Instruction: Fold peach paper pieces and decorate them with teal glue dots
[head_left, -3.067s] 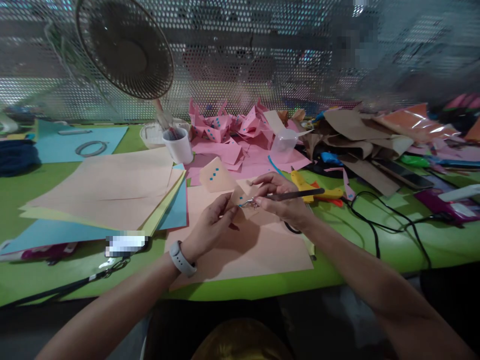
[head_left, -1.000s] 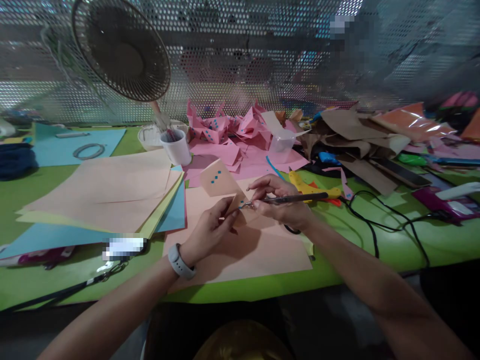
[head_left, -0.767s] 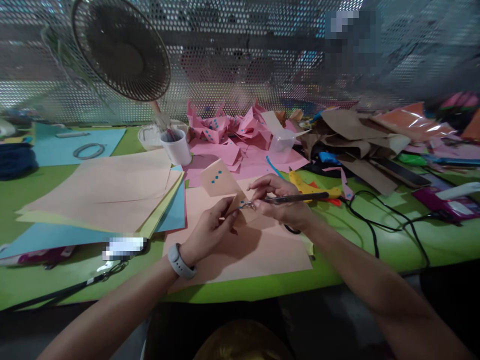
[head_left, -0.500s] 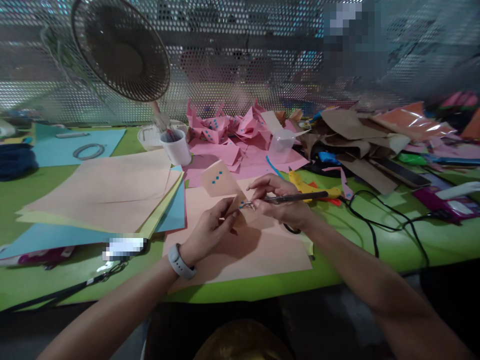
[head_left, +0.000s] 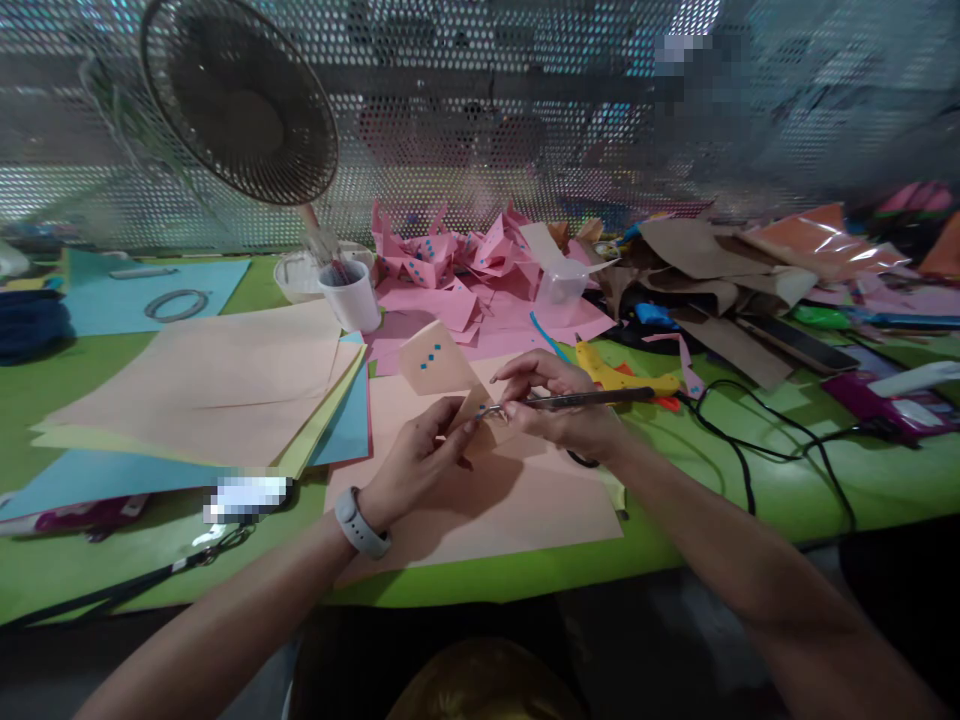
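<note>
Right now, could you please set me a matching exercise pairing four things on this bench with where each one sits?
Things:
1. tweezers
2. folded peach paper
3. white cup
4. watch

Places:
A. on the left wrist
B. below the fan, beside the pink paper pile
C. in the right hand
D. pinched by the left hand, blue dots showing

Pairs: 1-C, 2-D, 3-B, 4-A

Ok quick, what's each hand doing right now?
Left hand: closed on the peach folded paper.
Right hand: closed on the tweezers, tip at the paper.
</note>
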